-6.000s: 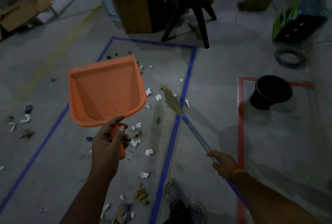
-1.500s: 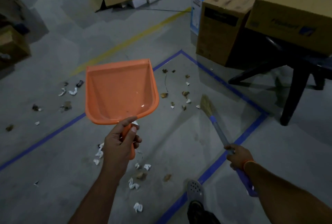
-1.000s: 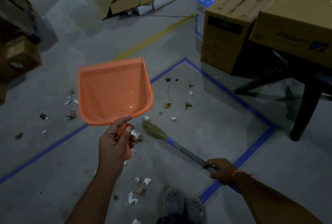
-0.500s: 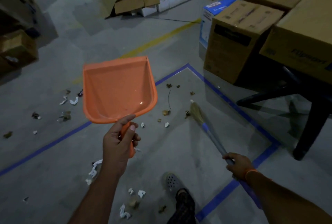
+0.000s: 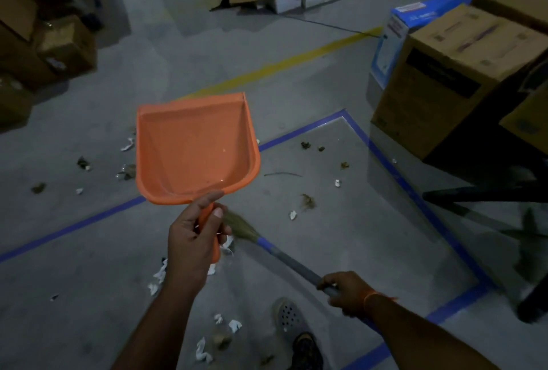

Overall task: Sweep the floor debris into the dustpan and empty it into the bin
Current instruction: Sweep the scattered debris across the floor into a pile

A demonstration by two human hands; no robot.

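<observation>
Gathering scraps with the broom, dustpan held up and empty

The left hand (image 5: 194,240) curls round the handle of the orange plastic dustpan (image 5: 194,150), held off the grey concrete floor (image 5: 341,245), long axis and open lip pointing away from the person. The right hand (image 5: 345,291) grips the blue-and-grey broom (image 5: 267,246), its shaft slanting toward the left hand, straw head low beside the white paper scraps (image 5: 228,246). Short, low strokes toward one pile would likely serve best — then set the lip flat on the floor.
</observation>
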